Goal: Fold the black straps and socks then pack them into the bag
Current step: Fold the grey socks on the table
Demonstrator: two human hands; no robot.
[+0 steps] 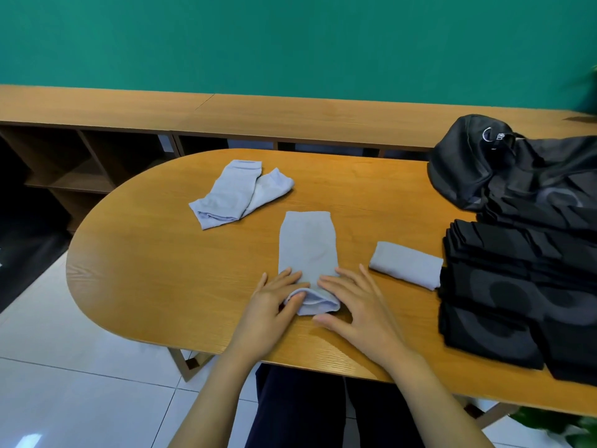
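A pale grey-blue sock (307, 247) lies flat in the middle of the wooden table (161, 253), its near end rolled up. My left hand (274, 305) and my right hand (352, 305) rest on that rolled end, fingers pressing from either side. A folded sock (405, 263) lies to the right, beside a stack of folded black straps (517, 286). An unfolded pair of socks (239, 192) lies further back to the left. The black bag (504, 163) sits at the far right of the table.
A long wooden shelf unit (226, 114) runs behind the table against a green wall. White floor tiles (64, 383) show to the left of the table's rounded end. Green plant leaves (555, 425) poke in at the lower right.
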